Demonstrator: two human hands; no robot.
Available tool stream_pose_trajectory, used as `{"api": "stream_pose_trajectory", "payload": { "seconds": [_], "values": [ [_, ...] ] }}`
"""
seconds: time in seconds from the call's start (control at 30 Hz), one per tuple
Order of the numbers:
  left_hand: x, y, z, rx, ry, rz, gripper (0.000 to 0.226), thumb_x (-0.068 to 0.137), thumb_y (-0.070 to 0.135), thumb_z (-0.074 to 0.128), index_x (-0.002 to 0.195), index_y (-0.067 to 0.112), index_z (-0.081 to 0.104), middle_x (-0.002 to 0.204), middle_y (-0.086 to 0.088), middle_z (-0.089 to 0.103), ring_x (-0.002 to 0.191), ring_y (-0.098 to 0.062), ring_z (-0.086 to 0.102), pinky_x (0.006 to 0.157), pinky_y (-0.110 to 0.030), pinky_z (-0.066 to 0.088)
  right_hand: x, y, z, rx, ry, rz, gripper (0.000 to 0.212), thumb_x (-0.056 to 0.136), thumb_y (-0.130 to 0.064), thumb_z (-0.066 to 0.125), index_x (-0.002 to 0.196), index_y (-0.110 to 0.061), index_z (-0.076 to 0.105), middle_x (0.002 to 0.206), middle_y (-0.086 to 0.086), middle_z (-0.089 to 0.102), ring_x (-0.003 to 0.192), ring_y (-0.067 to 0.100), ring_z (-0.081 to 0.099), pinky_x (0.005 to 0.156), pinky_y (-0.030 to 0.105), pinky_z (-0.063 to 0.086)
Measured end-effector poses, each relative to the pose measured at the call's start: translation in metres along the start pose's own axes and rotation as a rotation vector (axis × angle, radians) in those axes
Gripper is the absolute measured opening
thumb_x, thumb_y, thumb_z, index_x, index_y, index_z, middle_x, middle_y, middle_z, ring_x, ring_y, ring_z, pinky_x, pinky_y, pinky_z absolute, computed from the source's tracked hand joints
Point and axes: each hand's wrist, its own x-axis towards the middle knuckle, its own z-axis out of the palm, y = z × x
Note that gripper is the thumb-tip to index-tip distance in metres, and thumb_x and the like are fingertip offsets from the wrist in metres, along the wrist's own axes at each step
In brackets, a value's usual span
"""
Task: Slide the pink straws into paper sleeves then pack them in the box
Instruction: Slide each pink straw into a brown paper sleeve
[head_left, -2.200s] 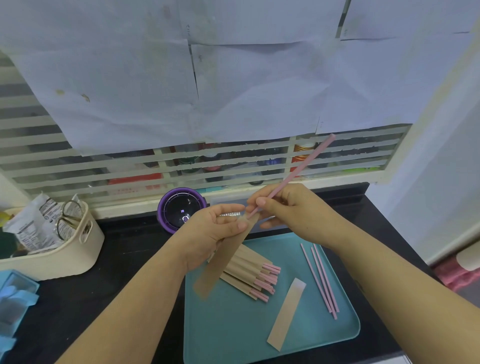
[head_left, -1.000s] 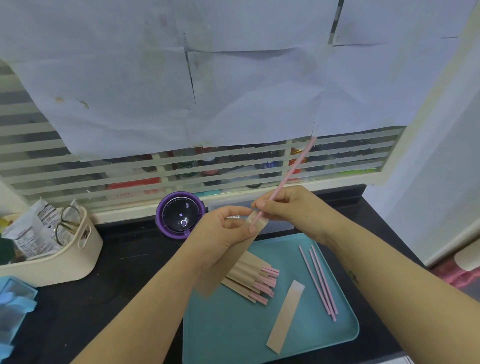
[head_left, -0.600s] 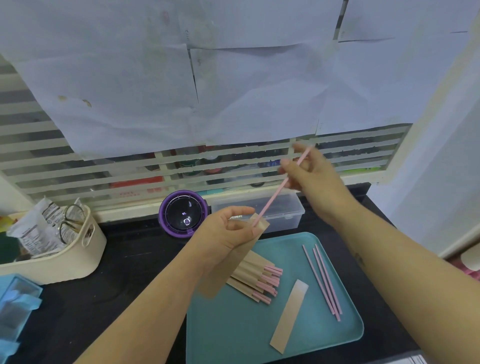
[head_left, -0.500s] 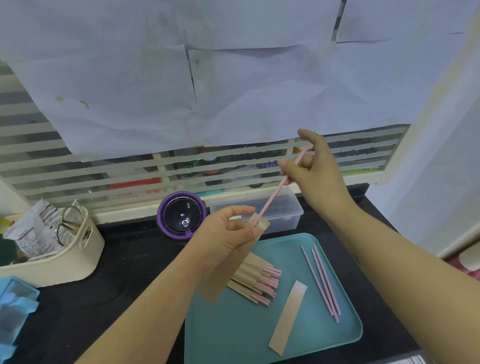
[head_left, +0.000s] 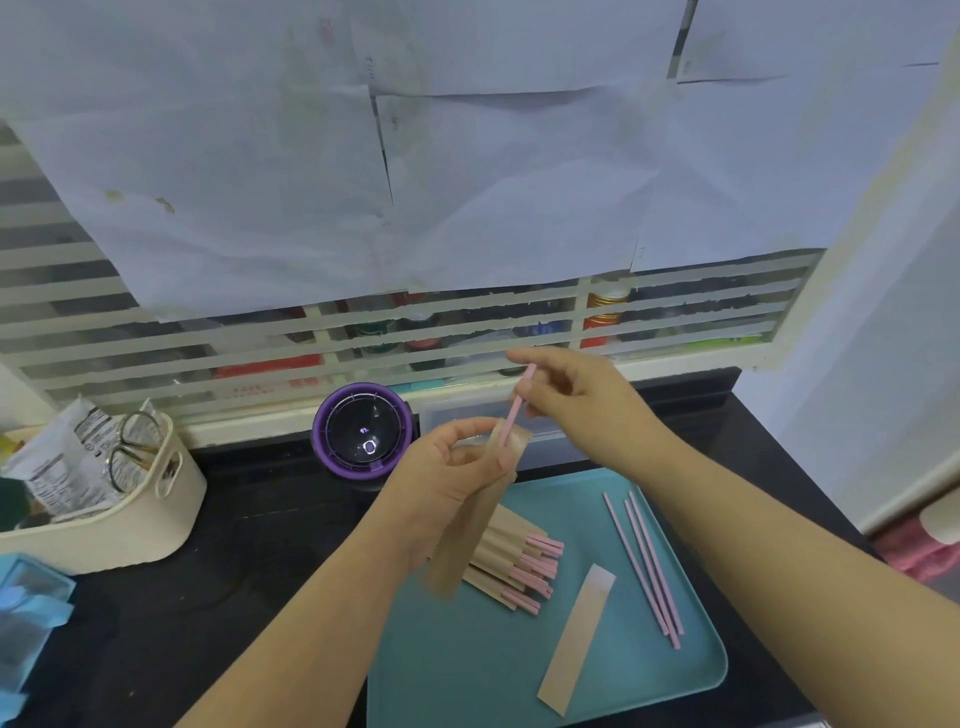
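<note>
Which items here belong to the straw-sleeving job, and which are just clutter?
Job: pink straw in right hand, sleeve in left hand, sleeved straws, spare sleeve, loose straws, clear box, teal tray.
Clutter: purple round device, cream basket, scissors.

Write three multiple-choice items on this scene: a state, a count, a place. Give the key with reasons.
1. The left hand holds a sleeve; the straw pinched by the right hand is: A clear of it; B partly inside; C wholly inside.
2. On the tray, the loose bare straws number: A one; B six; C three.
3. The scissors lie: A in the cream basket; B on the tray; C in the left hand.
Key: 1 B, its lower end is in the sleeve's mouth; 2 C, three lie side by side; 3 A, handles show inside the basket.
</note>
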Motion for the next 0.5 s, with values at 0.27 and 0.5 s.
{"api": "stream_pose_trajectory", "payload": {
  "seconds": [0.27, 0.5],
  "values": [
    [0.001, -0.004, 0.001, 0.131, 0.011, 0.022, 0.019, 0.079, 0.016, 0.073, 0.098, 0.016, 0.070, 0.085, -0.005, 0.076, 0.085, -0.020, 0.070, 0.098, -0.050, 0.047, -0.004, 0.007, 0.004, 0.064, 0.023, 0.037, 0.017, 0.086, -0.021, 0.066, 0.100, -0.021, 0.057, 0.075, 0.003, 0.071, 0.065, 0.007, 0.062, 0.069, 0.018, 0.048],
    [0.005, -0.008, 0.002, 0.102, 0.079, 0.070, 0.018, 0.082, 0.020, 0.071, 0.100, 0.020, 0.068, 0.085, 0.000, 0.076, 0.088, -0.018, 0.069, 0.098, -0.049, 0.047, -0.010, 0.038, -0.013, 0.069, 0.097, 0.127, 0.026, 0.093, -0.028, 0.053, 0.119, -0.029, 0.057, 0.101, -0.006, 0.064, 0.089, 0.006, 0.062, 0.084, 0.019, 0.049]
  ]
}}
